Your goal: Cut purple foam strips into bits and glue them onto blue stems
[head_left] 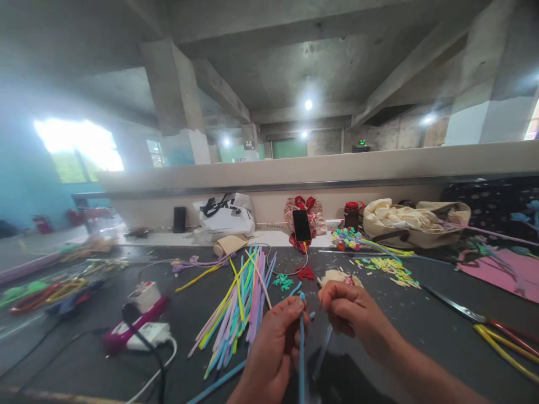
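Observation:
My left hand (pixel 280 342) pinches a light blue pipe cleaner (pixel 302 359) near its top, between thumb and index finger. The stem hangs down toward the front edge of the view. Close by on the right, my right hand (pixel 351 314) is closed with its fingertips together; what they hold, if anything, cannot be made out. A thin pale strip (pixel 323 350) shows below it, blurred. Left of my hands lies a loose bundle of pastel pipe cleaners (pixel 242 303). Just beyond my fingers are small teal pieces (pixel 283 281) and red pieces (pixel 306 273).
Scissors (pixel 475 317) with red and yellow handles lie at right, near a pink sheet (pixel 501 272) and yellow-green cut pieces (pixel 393 269). A power strip (pixel 135 328) with cords sits at left. A phone (pixel 301 225), white bag (pixel 227 216) and brown bottle (pixel 351 216) stand at the back.

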`<state>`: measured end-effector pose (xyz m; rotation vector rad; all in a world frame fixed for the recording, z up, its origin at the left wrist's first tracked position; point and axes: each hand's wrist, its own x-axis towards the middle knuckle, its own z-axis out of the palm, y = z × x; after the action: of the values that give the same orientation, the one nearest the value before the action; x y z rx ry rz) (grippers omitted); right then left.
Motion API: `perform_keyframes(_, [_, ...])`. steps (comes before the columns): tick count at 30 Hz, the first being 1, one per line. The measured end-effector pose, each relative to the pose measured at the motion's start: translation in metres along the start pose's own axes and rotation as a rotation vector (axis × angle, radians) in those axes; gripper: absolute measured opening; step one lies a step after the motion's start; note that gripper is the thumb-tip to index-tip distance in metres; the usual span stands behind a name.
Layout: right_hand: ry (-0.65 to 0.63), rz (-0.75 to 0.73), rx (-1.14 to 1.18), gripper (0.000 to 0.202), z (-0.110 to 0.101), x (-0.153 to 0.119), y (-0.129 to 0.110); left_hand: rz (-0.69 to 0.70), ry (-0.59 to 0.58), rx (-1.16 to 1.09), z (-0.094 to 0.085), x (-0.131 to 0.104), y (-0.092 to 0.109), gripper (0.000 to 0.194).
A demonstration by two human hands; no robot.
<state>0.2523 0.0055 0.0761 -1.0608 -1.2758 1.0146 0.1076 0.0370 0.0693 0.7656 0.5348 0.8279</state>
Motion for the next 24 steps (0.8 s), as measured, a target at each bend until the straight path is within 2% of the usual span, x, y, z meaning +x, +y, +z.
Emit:
perform_keyframes(3, [-0.026,0.052,0.051,0.01,-0.003,-0.001,0.002,-0.01,-0.022,0.028,0.0,0.003,0.001,0.017])
perform_keyframes(6, [-0.091,0.031,0.076,0.014,-0.002,-0.003,0.008,-0.005,-0.032,0.076,0.002,0.006,0.001,0.018])
perform_keyframes(8, [-0.105,-0.026,0.063,0.025,0.0,-0.005,0.011,0.009,0.002,0.105,0.003,0.008,0.002,0.018])
perform_keyframes(11, [-0.031,-0.054,0.001,0.036,0.006,-0.009,0.013,0.059,0.085,0.133,0.006,0.011,0.003,0.02])
perform_keyframes(16, [-0.039,0.127,0.053,0.022,0.02,-0.01,0.006,0.056,0.088,0.091,0.01,0.013,0.002,0.025])
perform_keyframes(20, [-0.04,0.12,0.029,0.017,0.024,-0.007,0.001,0.071,0.079,0.09,0.01,0.013,-0.001,0.02])
perform_keyframes(24, [-0.032,0.098,-0.023,0.009,0.022,-0.005,0.004,0.101,0.036,0.192,0.007,0.014,-0.003,0.014])
